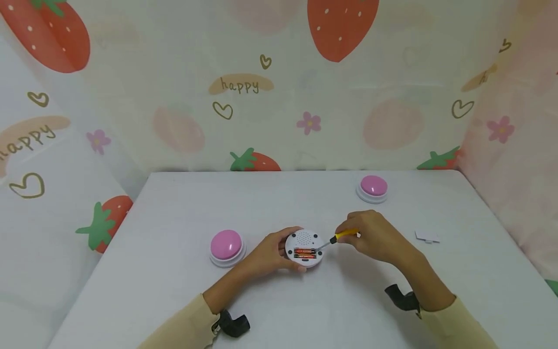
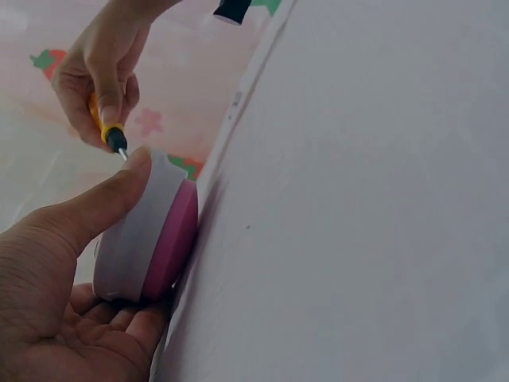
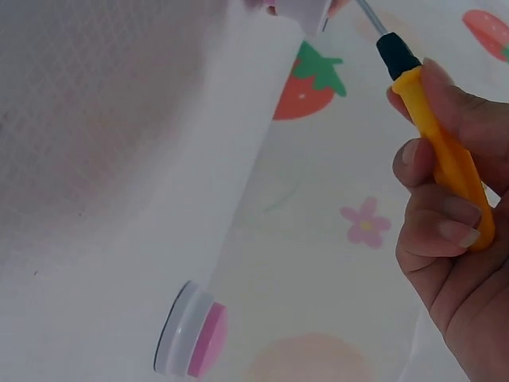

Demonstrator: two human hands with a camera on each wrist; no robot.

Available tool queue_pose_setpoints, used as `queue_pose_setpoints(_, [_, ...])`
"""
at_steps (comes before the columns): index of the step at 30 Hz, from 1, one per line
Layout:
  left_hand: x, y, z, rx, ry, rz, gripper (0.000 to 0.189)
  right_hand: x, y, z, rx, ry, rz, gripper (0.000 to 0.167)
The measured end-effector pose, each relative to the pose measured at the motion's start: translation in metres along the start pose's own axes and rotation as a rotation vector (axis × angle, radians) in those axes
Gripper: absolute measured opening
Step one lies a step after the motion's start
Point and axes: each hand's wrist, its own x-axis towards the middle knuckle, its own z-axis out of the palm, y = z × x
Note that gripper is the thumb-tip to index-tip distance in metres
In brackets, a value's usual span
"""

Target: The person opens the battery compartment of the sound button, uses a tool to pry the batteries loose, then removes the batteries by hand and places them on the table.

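Observation:
My left hand (image 1: 271, 253) holds a round white button device (image 1: 311, 261) by its rim, underside up, with the thumb at the near edge. In the left wrist view its pink dome (image 2: 176, 239) faces the table. Its battery compartment is uncovered, with orange-red batteries (image 1: 305, 253) lying inside. My right hand (image 1: 377, 237) grips a screwdriver (image 3: 447, 155) with a yellow handle and dark collar. The metal shaft (image 1: 323, 246) slants down to the right end of the battery compartment; whether its tip touches a battery is too small to tell.
A pink-domed button (image 1: 226, 246) stands left of my left hand. Another pink button (image 1: 373, 188) stands at the far right of the white table (image 1: 187, 203). On the right lies a small white cover-like piece (image 1: 427, 236). Strawberry-printed sheets (image 1: 261, 121) border the table.

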Motion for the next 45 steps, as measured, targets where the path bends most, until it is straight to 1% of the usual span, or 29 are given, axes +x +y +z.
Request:
queue_pose_setpoints(6, [0.0003,-0.0022,0.0009,0.032,-0.003,0.001,0.094,-0.0005,0.0029,0.0004,0.006,-0.014,0.013,0.014])
queue_pose_setpoints(9, [-0.0008,-0.0019,0.001,0.051,0.008,-0.001,0.094,-0.0006,0.0034,0.0007,0.013,-0.015,0.02,0.013])
queue_pose_setpoints(14, [-0.0023,-0.0027,0.0018,0.039,0.013,-0.015,0.094,-0.0016,0.0039,0.0006,0.015,-0.034,0.045,0.012])
queue_pose_setpoints(17, [-0.0031,-0.0041,0.002,0.022,0.009,-0.015,0.093,-0.0017,0.0045,0.0011,0.01,-0.04,0.037,0.012])
queue_pose_setpoints(22, [-0.003,-0.0031,0.0006,0.001,0.005,-0.007,0.093,-0.0013,0.0058,0.0019,-0.016,-0.022,0.015,0.012])
queue_pose_setpoints(30, [-0.0008,-0.004,0.0026,-0.008,-0.003,-0.002,0.093,-0.0029,0.0068,0.0013,-0.06,-0.003,0.021,0.011])
queue_pose_setpoints(39, [0.0003,-0.0011,0.0005,-0.005,0.003,-0.006,0.094,-0.0022,0.0039,-0.003,-0.121,-0.01,0.03,0.015])
queue_pose_setpoints(45, [0.0006,0.0005,-0.0011,0.017,0.002,-0.009,0.094,-0.0019,0.0042,-0.0049,-0.133,-0.027,0.04,0.015])
